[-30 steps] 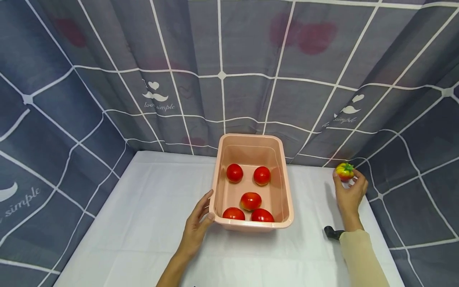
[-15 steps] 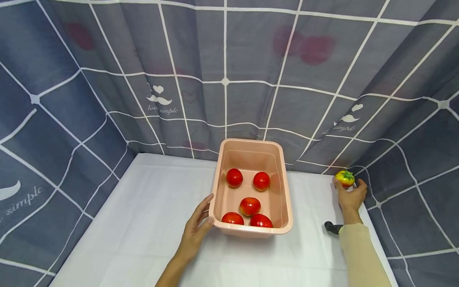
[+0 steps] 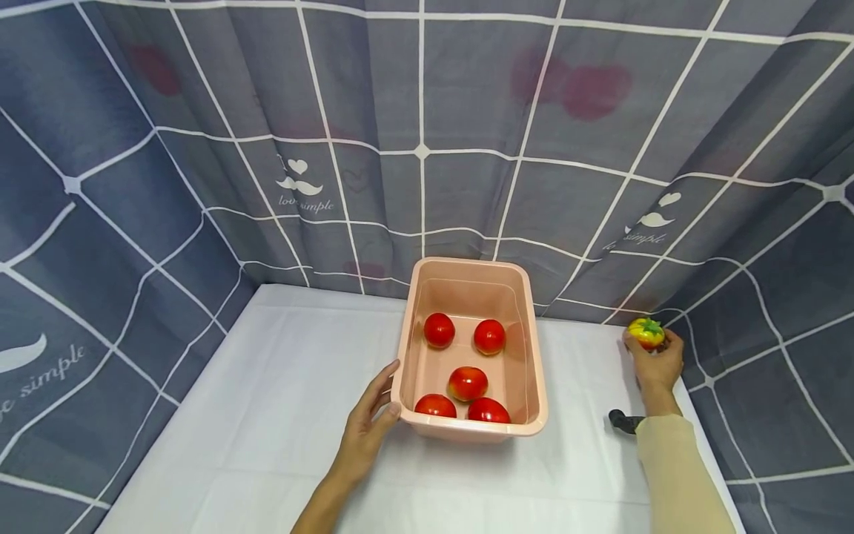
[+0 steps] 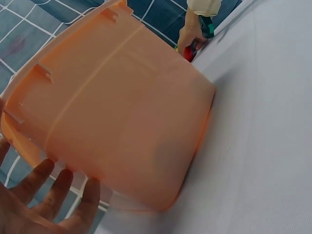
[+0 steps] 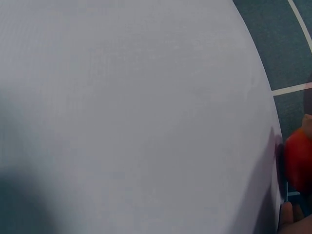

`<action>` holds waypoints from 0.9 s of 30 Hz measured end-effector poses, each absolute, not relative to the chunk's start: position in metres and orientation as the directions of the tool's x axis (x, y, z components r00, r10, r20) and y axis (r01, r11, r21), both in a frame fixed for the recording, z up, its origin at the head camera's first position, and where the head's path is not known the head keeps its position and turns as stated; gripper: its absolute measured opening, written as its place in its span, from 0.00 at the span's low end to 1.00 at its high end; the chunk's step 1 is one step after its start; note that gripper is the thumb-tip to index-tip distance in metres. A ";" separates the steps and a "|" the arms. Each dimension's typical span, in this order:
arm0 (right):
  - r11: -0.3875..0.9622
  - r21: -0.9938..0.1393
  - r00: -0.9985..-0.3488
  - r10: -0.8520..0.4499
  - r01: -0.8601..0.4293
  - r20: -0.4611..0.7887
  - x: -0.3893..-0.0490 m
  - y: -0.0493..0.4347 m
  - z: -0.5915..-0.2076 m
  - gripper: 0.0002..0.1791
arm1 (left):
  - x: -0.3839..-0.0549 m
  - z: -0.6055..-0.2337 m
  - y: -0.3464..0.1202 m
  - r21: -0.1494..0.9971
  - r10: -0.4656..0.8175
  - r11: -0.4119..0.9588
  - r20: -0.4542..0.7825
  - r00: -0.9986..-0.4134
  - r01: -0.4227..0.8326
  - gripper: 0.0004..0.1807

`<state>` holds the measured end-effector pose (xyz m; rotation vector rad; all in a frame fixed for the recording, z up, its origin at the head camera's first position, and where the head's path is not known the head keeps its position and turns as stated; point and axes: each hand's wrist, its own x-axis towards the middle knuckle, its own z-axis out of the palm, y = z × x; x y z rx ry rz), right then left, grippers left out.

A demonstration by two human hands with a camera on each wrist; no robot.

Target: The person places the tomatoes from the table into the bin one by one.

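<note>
My left hand (image 3: 363, 430) holds the near-left corner of a pink plastic bin (image 3: 537, 371), thumb at the rim; in the left wrist view its fingertips touch the bin's outer wall. Inside the bin lie several shiny red tomatoes, one of them a tomato (image 3: 468, 383) near the middle. At the table's far right corner my right hand (image 3: 657, 368) grips a yellow and red bell pepper (image 3: 646, 334) with a green top. In the right wrist view, only a red part of the pepper (image 5: 298, 161) and a few fingers show at the edge.
A white cloth covers the table (image 3: 287, 356). A grey curtain (image 3: 373, 185) with white grid lines hangs behind and at both sides, close to the bin's far end and the right hand. A black device (image 3: 624, 422) sticks out at the right wrist.
The head view has shifted slightly. The right hand stays at the far right corner with the bell pepper; its fingers have moved only a little. The left hand and bin hold still.
</note>
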<state>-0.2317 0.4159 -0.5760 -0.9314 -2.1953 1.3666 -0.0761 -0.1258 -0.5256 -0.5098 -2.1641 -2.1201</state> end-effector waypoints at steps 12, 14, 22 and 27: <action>0.339 -0.898 -0.736 0.677 0.278 0.028 -0.213 0.409 -0.566 0.47 | -0.077 -0.523 -0.126 0.962 0.169 0.011 0.266 -0.949 0.272 0.34; 0.378 -0.892 -0.752 0.655 0.247 0.069 -0.207 0.404 -0.565 0.46 | -0.076 -0.524 -0.126 0.964 0.165 0.015 0.260 -0.951 0.266 0.34; 0.485 -0.857 -0.786 0.593 0.175 0.175 -0.181 0.377 -0.559 0.43 | -0.075 -0.525 -0.125 0.966 0.160 0.014 0.252 -0.954 0.257 0.34; 0.477 -0.869 -0.805 0.562 0.130 0.188 -0.170 0.362 -0.560 0.43 | -0.076 -0.525 -0.124 0.963 0.156 0.015 0.263 -0.952 0.268 0.34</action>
